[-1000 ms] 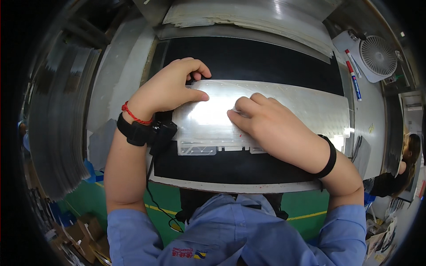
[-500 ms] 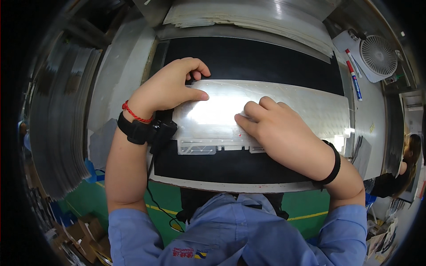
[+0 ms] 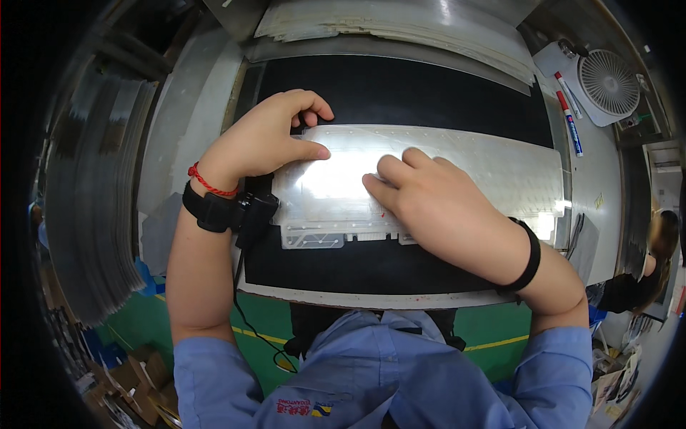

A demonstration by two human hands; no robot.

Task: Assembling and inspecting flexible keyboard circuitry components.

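A long, shiny translucent sheet [image 3: 471, 161], or a thin stack of such sheets, lies on a black mat [image 3: 429, 93]. Its near edge has cut-outs and comb-like teeth. My left hand [image 3: 275, 139] rests at the sheet's left end. The thumb lies on the surface while the fingers curl beyond the far left corner, apart from the thumb. Near the middle, my right hand [image 3: 429, 196] touches the sheet with bent, bunched fingers and thumb. Whatever may be between those fingertips is hidden. A small red mark shows on the sheet beside that hand.
Stacked flat sheets [image 3: 400, 32] stand behind the mat, and more sheets [image 3: 93, 193] stand at the left. On the right are a white fan [image 3: 607, 82] and a red-capped marker [image 3: 570, 125]. Another person [image 3: 636, 293] is partly visible at the far right.
My right hand has slid slightly left across the sheet. My left hand keeps its place on the sheet's left end. The whole view has shifted a little.
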